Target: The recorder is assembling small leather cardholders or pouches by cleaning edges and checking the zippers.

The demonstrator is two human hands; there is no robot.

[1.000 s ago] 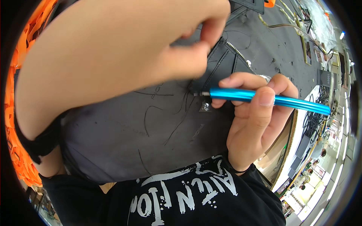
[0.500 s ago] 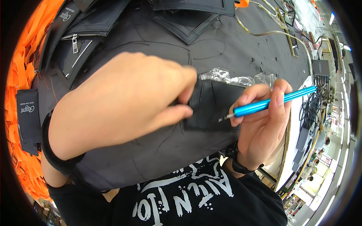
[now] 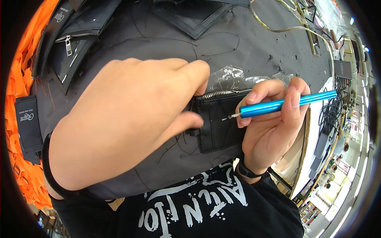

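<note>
A small black zip wallet (image 3: 222,123) lies in front of me, its silver-toothed zip running along the far edge. Over its far left corner my left hand (image 3: 135,111) is curled, forefinger by the zip end and thumb at the left edge; the hidden fingertips appear to grip the wallet. My right hand (image 3: 278,111) is closed round a bright blue pen-like tool (image 3: 274,108) with a thin metal tip. That tip points left, just over the wallet's face. The right fingertips rest against the wallet's right part, which they partly cover.
Clear crumpled plastic (image 3: 230,75) lies behind the wallet. More black zip wallets (image 3: 190,20) are at the back and far left. Loose black threads are scattered over the dark grey work surface (image 3: 166,51). Orange ribbons (image 3: 20,79) are heaped at left; a cable (image 3: 285,29) crosses the back right.
The wallet has turned slightly and come nearer to me, showing more of its face. My left fingers have moved onto its far left corner. The tool's tip has shifted left and a little away.
</note>
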